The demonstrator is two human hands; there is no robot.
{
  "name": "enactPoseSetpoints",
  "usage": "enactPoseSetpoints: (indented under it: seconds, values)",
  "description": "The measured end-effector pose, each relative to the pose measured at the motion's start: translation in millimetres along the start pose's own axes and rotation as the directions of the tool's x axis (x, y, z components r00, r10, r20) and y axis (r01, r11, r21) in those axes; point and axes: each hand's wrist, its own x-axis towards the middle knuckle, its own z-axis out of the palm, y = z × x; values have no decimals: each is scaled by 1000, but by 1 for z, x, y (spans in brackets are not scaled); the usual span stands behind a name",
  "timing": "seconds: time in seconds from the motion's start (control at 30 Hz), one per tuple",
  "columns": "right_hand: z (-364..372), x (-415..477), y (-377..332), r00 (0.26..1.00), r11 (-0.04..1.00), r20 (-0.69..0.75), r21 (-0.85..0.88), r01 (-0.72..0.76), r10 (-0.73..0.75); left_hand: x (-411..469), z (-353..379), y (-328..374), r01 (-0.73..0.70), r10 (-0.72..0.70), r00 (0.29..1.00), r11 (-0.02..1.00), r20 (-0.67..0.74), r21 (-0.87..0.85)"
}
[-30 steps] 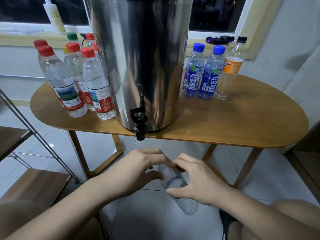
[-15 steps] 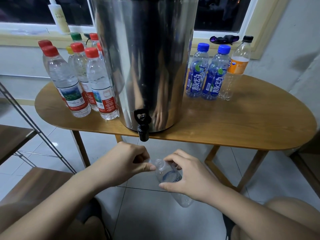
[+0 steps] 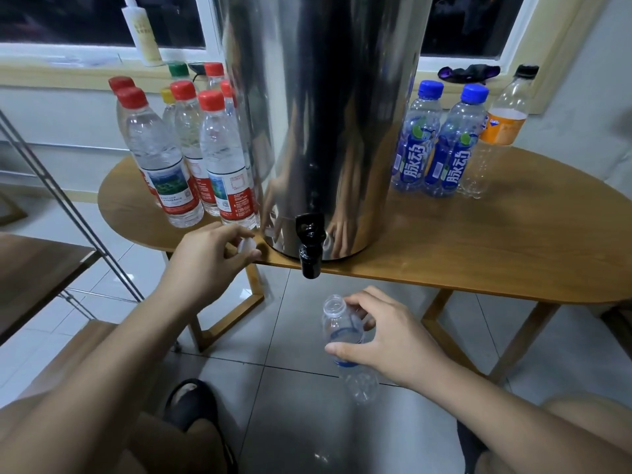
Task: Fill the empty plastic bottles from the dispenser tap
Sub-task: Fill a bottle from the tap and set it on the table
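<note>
Now my right hand [image 3: 386, 336] curls round the upper part of the empty plastic bottle [image 3: 342, 331], thumb on one side and fingers on the other. I hold it slightly tilted, open mouth up, below the black tap [image 3: 310, 248] and not touching it. My left hand [image 3: 212, 258] pinches the white cap [image 3: 247, 246] at the edge of the wooden table [image 3: 496, 241], just left of the steel dispenser [image 3: 321, 114]. Red-capped bottles [image 3: 164, 159] stand left of the dispenser, blue-capped bottles [image 3: 417, 142] to its right.
</note>
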Motion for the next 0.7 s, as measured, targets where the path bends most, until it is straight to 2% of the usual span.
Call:
enactPoseSetpoints:
  seconds: [0.3,0.43,0.7]
  values:
    - [7,3,-2,1000,1000,2,-2,-11,11,6,5,2,48,-47,998,999,-34,0]
    - [8,5,-1,1000,1000,-4,4,-13,13,0,-4,9,13,-13,997,1000,-70,-6]
    - [12,7,-1,1000,1000,5,12,-8,8,-16,-31,51,-81,53,991,970,-125,-228]
